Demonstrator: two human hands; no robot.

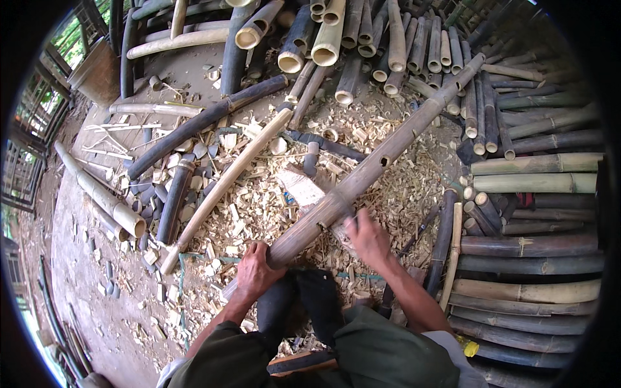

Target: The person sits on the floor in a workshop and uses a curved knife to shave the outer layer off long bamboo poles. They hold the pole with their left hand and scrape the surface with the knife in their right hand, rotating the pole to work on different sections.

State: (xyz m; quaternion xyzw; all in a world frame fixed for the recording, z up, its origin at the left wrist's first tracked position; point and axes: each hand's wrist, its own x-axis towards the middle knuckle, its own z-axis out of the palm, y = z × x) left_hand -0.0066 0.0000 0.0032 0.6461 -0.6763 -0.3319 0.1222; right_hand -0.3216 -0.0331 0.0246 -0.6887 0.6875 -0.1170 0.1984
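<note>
A long thick bamboo pole [349,187] slants from near my knees up to the far right, with dark holes cut in its wall. My left hand [255,271] is closed round its near end. Just right of the pole, my right hand [367,239] is closed and somewhat blurred. What it grips is hidden or too smeared to name. Beneath the pole lies a pale wooden block [301,187], its middle covered by the bamboo. A short dark bamboo piece [311,158] is at the block's far end.
Wood chips [259,200] cover the ground. Left of the pole lie a pale stick [226,178] and a dark bamboo pole [200,129]. Bamboo lengths [530,246] are stacked at the right, with more bamboo tubes [326,48] at the back. A bucket [97,74] stands far left.
</note>
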